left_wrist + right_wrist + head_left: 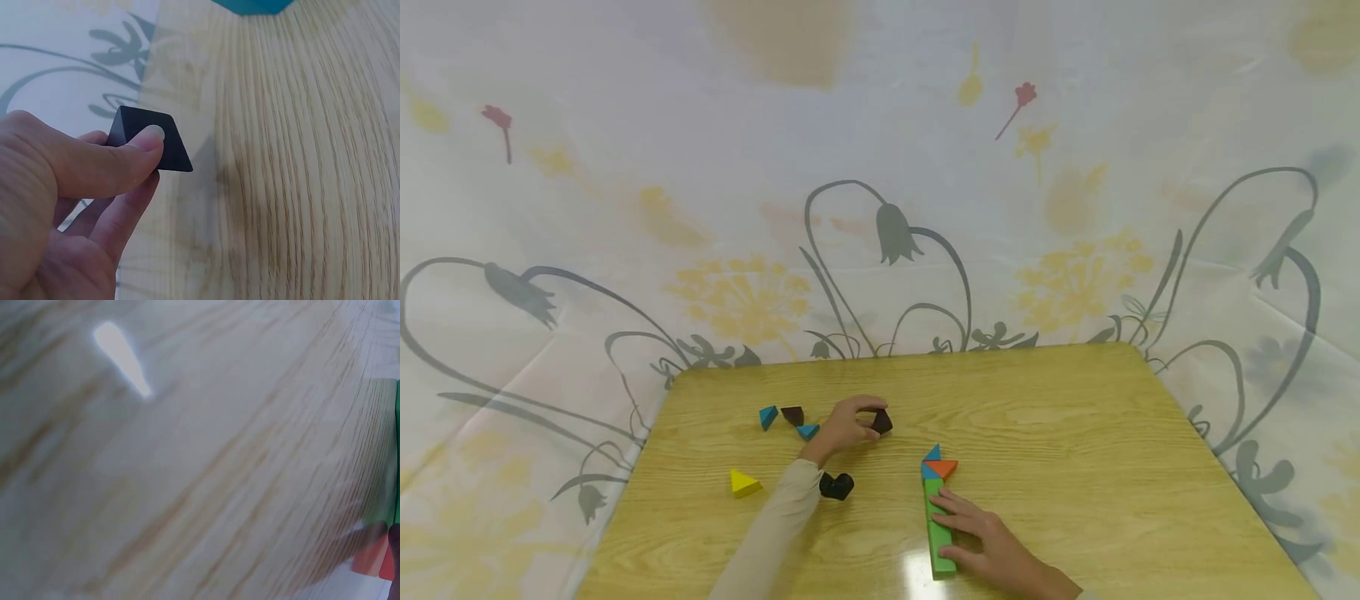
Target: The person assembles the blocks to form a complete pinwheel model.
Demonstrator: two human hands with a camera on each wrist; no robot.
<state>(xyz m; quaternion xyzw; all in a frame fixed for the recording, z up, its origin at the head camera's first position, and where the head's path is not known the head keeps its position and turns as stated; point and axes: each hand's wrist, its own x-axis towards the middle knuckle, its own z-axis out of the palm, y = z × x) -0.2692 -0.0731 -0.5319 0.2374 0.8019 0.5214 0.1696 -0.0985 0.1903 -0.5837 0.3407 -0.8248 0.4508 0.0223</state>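
Observation:
My left hand (847, 427) pinches a dark, wedge-shaped wooden block (145, 139) between thumb and fingers, its slanted face showing in the left wrist view. Over the table's near middle, my right hand (988, 542) rests with extended fingers on a long green block strip (937, 533). At the strip's far end sit blue triangular blocks (931, 454) and an orange-red triangular block (945, 468), set against one another. The right wrist view catches only an edge of the green strip (398, 456) and a red block (387, 565) at its right side.
Left of the left hand lie two blue blocks (767, 417) and a dark brown block (793, 415). Nearer is a yellow triangular block (744, 483). A black rounded object (837, 486) sits beside the left sleeve. Flower-patterned sheeting (880, 292) surrounds the wood-grain table (1075, 417).

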